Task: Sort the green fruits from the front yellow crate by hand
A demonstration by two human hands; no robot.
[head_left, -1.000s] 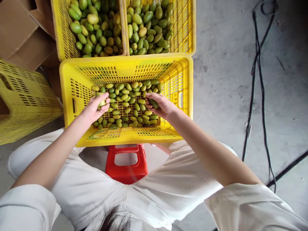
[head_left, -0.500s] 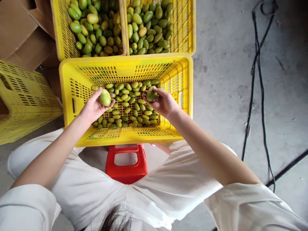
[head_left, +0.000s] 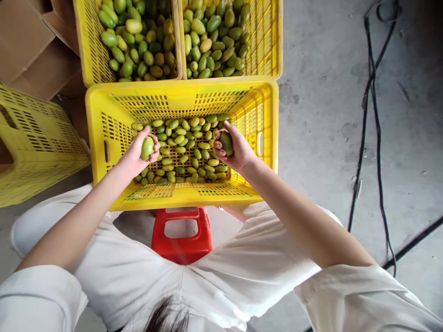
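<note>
Over the left part of a yellow crate (head_left: pixel 166 198), my left hand (head_left: pixel 134 157) is closed around a light green oval fruit (head_left: pixel 147 148), its fingers wrapped over the far side. My right hand (head_left: pixel 242 151) grips a darker green oval fruit (head_left: pixel 226 143) above the crate's right part, palm facing inward. Below both hands, many smaller green and yellowish oval fruits (head_left: pixel 183 159) lie in a loose layer on the slotted crate bottom. Some of these are hidden behind my hands.
Two sections of yellow crate behind hold heaped green fruits (head_left: pixel 138 50) and more fruits (head_left: pixel 214 41). Another yellow crate (head_left: pixel 41 138) stands at left, near cardboard (head_left: pixel 24 46). A red stool (head_left: pixel 182 251) sits between my legs. Black cables (head_left: pixel 374 115) lie on the floor at right.
The fingers of both hands have curled more tightly around their fruits, which have turned in the grip. My right hand has shifted slightly right and down; my left hand has barely moved.
</note>
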